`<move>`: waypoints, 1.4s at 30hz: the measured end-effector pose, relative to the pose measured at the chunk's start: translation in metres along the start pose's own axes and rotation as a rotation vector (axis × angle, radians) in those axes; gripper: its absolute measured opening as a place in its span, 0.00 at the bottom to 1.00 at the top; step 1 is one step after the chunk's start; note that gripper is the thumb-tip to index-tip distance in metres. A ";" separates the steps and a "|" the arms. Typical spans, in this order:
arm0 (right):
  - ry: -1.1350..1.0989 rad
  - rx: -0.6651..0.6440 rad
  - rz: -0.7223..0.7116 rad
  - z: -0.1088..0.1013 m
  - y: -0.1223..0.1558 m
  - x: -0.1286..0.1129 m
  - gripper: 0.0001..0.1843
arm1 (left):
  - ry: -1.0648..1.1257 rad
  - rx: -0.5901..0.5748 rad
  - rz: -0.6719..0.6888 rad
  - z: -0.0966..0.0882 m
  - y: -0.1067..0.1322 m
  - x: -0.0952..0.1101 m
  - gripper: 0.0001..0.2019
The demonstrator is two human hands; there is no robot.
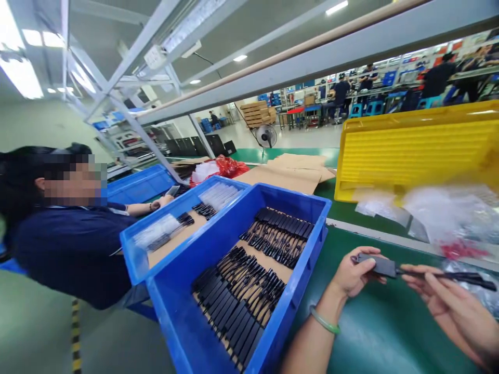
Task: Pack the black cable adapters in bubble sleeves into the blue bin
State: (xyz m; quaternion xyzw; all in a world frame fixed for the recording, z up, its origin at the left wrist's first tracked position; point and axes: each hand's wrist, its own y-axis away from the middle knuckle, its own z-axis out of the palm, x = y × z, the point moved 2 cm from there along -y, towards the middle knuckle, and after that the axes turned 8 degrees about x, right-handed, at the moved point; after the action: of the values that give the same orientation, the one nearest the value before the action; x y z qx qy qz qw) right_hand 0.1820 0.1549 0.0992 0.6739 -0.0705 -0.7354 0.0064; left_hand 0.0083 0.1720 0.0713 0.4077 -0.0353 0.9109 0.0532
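My left hand pinches the flat black body of a small black part with a cable, held above the green table. A green bangle sits on that wrist. My right hand has its fingers curled along the part's thin black cable, which runs off to the right. Just left of my hands stands a blue bin holding rows of several identical black parts laid on cardboard.
A second blue bin with bagged parts stands behind the first. A co-worker in a dark top sits at the left. A yellow crate and clear plastic bags lie at the right, cardboard sheets beyond.
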 end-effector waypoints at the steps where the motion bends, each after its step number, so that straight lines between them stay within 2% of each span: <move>1: -0.033 0.021 0.039 -0.002 0.009 0.010 0.17 | -0.048 0.023 -0.018 0.000 0.000 0.000 0.29; 5: -0.167 0.018 0.156 -0.004 0.035 0.028 0.18 | -0.255 0.053 -0.049 0.006 0.001 0.000 0.25; 8: -0.306 0.003 0.173 -0.004 0.046 0.030 0.19 | -0.234 0.026 -0.115 0.009 0.006 -0.001 0.18; 11: -0.444 -0.031 0.201 -0.005 0.045 0.037 0.19 | -0.193 0.001 -0.189 0.005 0.005 -0.003 0.16; 13: -0.537 -0.053 0.211 -0.006 0.042 0.043 0.18 | -0.249 -0.027 -0.144 0.001 0.001 -0.002 0.18; 15: -0.607 -0.077 0.213 -0.008 0.039 0.048 0.17 | -0.251 -0.073 -0.154 -0.002 0.000 -0.002 0.21; 18: -0.667 -0.108 0.223 -0.009 0.040 0.051 0.16 | -0.235 -0.115 -0.175 -0.005 0.001 -0.001 0.20; 32: -0.700 -0.199 0.291 -0.013 0.043 0.046 0.13 | -0.223 -0.194 -0.138 -0.005 0.003 0.005 0.17; 38: -0.627 -0.206 0.244 -0.015 0.044 0.049 0.14 | -0.209 -0.202 -0.126 -0.003 0.003 0.006 0.17; 42: -0.595 -0.180 0.264 -0.016 0.043 0.049 0.15 | -0.195 -0.206 -0.143 -0.005 0.004 0.004 0.17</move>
State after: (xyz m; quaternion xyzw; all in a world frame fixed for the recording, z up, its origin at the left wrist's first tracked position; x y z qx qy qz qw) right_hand 0.1898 0.1055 0.0537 0.4114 -0.0905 -0.8960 0.1404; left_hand 0.0016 0.1692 0.0706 0.4881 -0.1044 0.8524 0.1556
